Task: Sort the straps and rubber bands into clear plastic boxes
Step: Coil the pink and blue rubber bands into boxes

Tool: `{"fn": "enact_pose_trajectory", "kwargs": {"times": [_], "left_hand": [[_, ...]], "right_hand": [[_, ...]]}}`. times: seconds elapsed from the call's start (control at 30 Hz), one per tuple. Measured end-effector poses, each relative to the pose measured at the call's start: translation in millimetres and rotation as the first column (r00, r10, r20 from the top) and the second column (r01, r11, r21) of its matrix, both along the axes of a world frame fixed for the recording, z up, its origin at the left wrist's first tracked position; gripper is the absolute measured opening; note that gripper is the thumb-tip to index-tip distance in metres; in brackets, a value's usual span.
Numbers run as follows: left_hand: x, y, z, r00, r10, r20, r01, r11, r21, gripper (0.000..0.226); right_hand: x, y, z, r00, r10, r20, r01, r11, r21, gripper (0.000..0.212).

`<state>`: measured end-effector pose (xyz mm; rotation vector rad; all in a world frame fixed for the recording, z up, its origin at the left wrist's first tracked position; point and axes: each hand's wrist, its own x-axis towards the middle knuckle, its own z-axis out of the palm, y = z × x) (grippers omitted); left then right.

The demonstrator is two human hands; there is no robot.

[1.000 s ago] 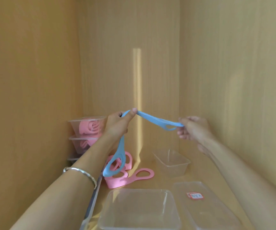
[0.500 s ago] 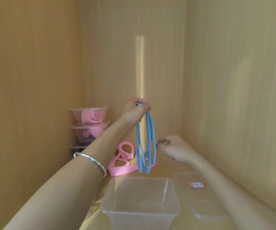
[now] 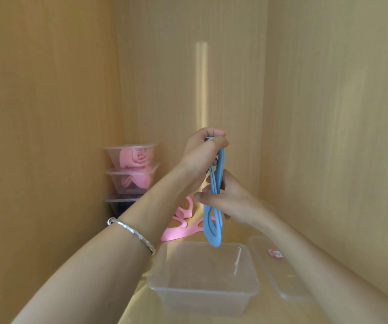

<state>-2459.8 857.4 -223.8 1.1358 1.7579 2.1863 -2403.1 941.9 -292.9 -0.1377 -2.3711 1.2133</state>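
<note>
A blue strap, folded double, hangs straight down in the middle of the view. My left hand pinches its top fold. My right hand grips the strap around its middle, thumb across the front. The strap's lower loops dangle just above the far rim of an open clear plastic box that holds nothing. Pink straps lie loose on the wooden shelf behind the box, partly hidden by my left arm.
Three clear boxes stand stacked in the back left corner; the upper two hold rolled pink straps. A clear lid with a red label lies right of the open box. Wooden walls close in on the left, back and right.
The strap was stretched between both hands, then folded and hung from my left hand. My right hand has since risen from the shelf and taken hold of the strap's middle.
</note>
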Motion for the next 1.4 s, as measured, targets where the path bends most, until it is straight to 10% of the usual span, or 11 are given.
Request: {"fn": "enact_pose_trajectory", "kwargs": {"times": [0.3,0.6,0.7,0.83,1.3,1.4], "left_hand": [[-5,-49,-34,0.987,-0.010,0.161,-0.001,0.998,0.070,0.022],[-3,-74,-83,0.973,0.081,-0.217,-0.171,0.885,-0.433,0.007],[-4,-76,-88,0.960,0.066,-0.273,-0.198,0.847,-0.493,0.022],[-5,-76,-98,0.922,-0.031,-0.386,-0.250,0.713,-0.655,0.019],[16,-64,-118,0.831,-0.383,-0.403,-0.255,0.382,-0.888,0.036],[18,-62,-114,0.932,-0.294,-0.213,-0.025,0.534,-0.845,0.028]], "right_hand": [[46,-14,-9,0.984,-0.046,0.173,-0.004,0.961,0.277,0.018],[33,-58,-42,0.931,-0.239,0.277,-0.135,0.481,0.866,0.029],[30,-62,-50,0.904,-0.164,0.396,-0.229,0.594,0.771,0.009],[32,-54,-49,0.813,0.035,0.581,-0.344,0.835,0.431,0.041],[37,-13,-44,0.875,-0.023,0.484,-0.213,0.879,0.427,0.025],[41,-9,-46,0.913,-0.010,0.407,-0.153,0.918,0.365,0.024]]}}
